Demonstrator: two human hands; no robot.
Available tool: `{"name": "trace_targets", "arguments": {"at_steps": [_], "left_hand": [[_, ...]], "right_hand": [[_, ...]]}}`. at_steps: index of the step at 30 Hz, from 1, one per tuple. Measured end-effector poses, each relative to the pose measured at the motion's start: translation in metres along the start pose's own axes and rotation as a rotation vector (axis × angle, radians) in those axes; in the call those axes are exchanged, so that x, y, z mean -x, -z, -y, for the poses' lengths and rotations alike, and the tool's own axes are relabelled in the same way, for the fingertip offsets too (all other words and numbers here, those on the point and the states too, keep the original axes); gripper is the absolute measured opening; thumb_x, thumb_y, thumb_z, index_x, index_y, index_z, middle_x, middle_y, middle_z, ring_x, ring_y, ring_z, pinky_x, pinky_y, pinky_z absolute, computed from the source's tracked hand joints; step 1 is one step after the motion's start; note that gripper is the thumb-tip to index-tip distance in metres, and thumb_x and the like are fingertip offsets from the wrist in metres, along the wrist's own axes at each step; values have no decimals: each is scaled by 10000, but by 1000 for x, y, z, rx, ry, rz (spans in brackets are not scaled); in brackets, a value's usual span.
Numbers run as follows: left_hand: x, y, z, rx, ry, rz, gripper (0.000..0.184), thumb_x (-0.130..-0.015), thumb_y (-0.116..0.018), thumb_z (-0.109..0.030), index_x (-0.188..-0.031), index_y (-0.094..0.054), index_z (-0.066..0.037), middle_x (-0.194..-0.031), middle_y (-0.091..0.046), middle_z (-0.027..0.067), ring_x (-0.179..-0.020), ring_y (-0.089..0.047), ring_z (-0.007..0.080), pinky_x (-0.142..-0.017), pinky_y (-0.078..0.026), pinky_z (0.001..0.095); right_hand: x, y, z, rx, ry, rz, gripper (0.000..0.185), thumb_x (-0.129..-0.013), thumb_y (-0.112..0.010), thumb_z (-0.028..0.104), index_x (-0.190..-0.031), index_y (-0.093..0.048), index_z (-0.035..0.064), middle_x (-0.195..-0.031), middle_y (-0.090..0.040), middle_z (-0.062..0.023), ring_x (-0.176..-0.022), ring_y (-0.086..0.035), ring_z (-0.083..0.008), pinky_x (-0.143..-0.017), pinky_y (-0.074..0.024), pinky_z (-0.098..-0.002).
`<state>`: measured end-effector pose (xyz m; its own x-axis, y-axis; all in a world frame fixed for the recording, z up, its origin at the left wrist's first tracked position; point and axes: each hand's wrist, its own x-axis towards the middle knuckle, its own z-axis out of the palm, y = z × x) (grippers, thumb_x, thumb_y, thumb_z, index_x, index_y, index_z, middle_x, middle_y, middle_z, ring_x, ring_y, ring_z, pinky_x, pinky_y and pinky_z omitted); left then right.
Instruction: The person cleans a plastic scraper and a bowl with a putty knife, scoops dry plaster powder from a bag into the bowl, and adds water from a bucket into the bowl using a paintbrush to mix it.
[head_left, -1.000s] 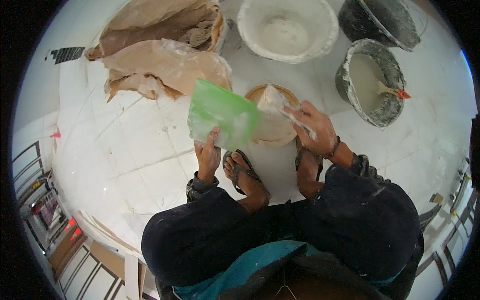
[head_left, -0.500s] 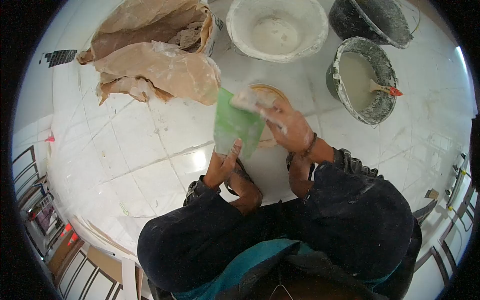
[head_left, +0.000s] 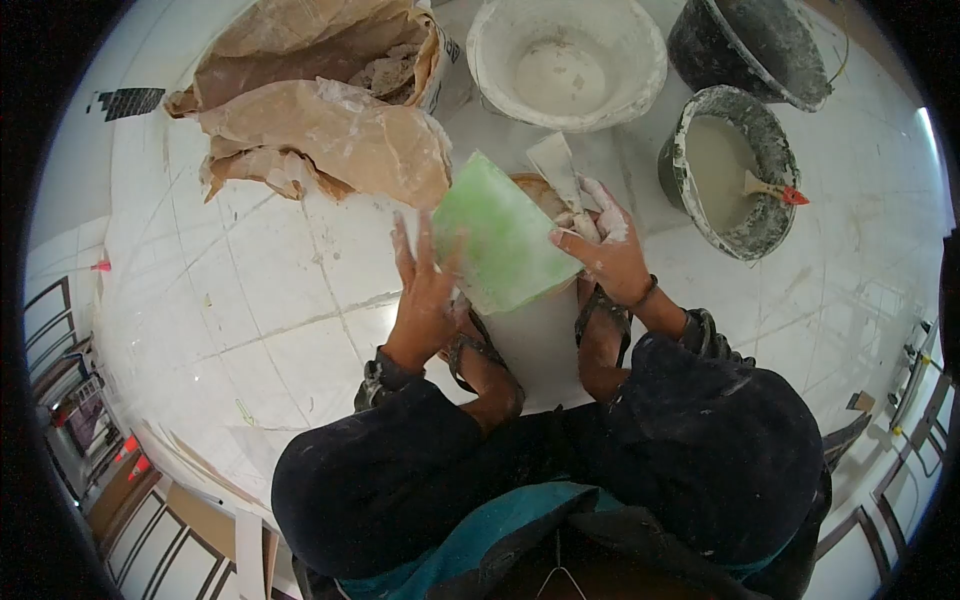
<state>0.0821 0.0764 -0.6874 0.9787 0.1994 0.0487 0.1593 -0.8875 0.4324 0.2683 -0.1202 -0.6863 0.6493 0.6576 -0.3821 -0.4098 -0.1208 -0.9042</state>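
Observation:
My right hand grips a putty knife, its whitish blade pointing up and away. The thumb of that hand also lies over the right corner of a green plastic scraper, a flat sheet smeared with white residue. My left hand is beside the scraper's left edge with its fingers spread and slightly blurred. Whether a left fingertip still touches the sheet I cannot make out. Behind the scraper, a round tan-rimmed container is mostly hidden.
An open paper sack of powder lies at the far left. At the back are a whitish bucket and a dark bucket. Another bucket holds cloudy liquid and a red-tipped brush. My sandaled feet rest on the tiled floor.
My left hand has let go of the green scraper and spread its fingers. My right hand has moved slightly right and now holds the scraper's corner along with the putty knife.

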Motion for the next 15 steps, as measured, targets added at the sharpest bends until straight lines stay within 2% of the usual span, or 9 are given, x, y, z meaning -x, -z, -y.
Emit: {"name": "trace_targets", "arguments": {"at_steps": [1,3,4,6,7,10,11,12,15], "left_hand": [[3,-2,4,1,-1,2,939,-758,-772,-124,-1564,-298,-206,-1641,-117,238,-1484,-144,510,-1191,-176,617],[8,-4,6,907,190,-250,1053,-729,-825,-154,-1578,-205,-85,-1618,-179,230,-1487,-215,427,-1193,-233,558],[10,-3,5,908,191,-249,1053,-729,-825,-154,-1578,-205,-85,-1618,-179,230,-1487,-215,427,-1193,-233,558],[15,3,-2,1940,665,-181,1048,-769,-827,-227,-1561,-174,-13,-1584,-266,204,-1456,-296,374,-1188,-272,507],[29,-7,10,2145,675,-58,899,-858,-768,-252,-1544,-230,-35,-1521,-368,176,-1391,-394,340,-1153,-340,487],[43,-34,8,1860,822,25,787,-882,-723,-236,-1509,-296,-27,-1485,-432,157,-1365,-444,329,-1110,-396,531],[38,-32,4,1745,840,-1,608,-919,-695,-167,-1429,-397,-24,-1396,-514,132,-1255,-547,295,-1039,-478,493],[34,-28,1,1746,839,-2,608,-919,-695,-167,-1429,-397,-24,-1396,-514,132,-1255,-547,295,-1039,-478,493],[28,-22,0,1648,811,-161,421,-953,-660,-103,-1336,-511,-10,-1237,-606,104,-1118,-604,232,-972,-496,383]], "right_hand": [[-1,2,-5,0,-1,-1,703,-852,-763,82,-1438,-401,-57,-1104,-629,-93,-963,-617,-133,-872,-506,-274],[-4,7,-14,-90,47,-1,727,-846,-773,89,-1446,-388,-59,-1069,-641,-88,-969,-607,-128,-875,-502,-273],[-4,9,-19,-90,46,-1,727,-846,-773,89,-1446,-388,-59,-1069,-641,-88,-969,-607,-128,-875,-502,-273],[-4,10,-26,-126,38,83,748,-854,-772,99,-1464,-367,-50,-1051,-639,-76,-982,-600,-131,-889,-499,-279],[-3,6,-24,-125,36,88,748,-854,-772,99,-1464,-367,-50,-1051,-639,-76,-982,-600,-131,-889,-499,-279],[0,-1,-24,0,-51,158,709,-877,-735,49,-1480,-373,-40,-1115,-663,-92,-1029,-613,-138,-910,-496,-277],[-2,0,-26,185,89,164,642,-897,-712,55,-1457,-415,-44,-1097,-667,-89,-1014,-614,-137,-913,-494,-279],[-3,2,-27,371,228,170,577,-916,-688,60,-1434,-457,-47,-1079,-671,-86,-1000,-615,-135,-916,-492,-281],[-4,18,-21,543,456,94,479,-954,-637,92,-1402,-513,-25,-1029,-674,-96,-924,-610,-134,-878,-503,-289]]}}
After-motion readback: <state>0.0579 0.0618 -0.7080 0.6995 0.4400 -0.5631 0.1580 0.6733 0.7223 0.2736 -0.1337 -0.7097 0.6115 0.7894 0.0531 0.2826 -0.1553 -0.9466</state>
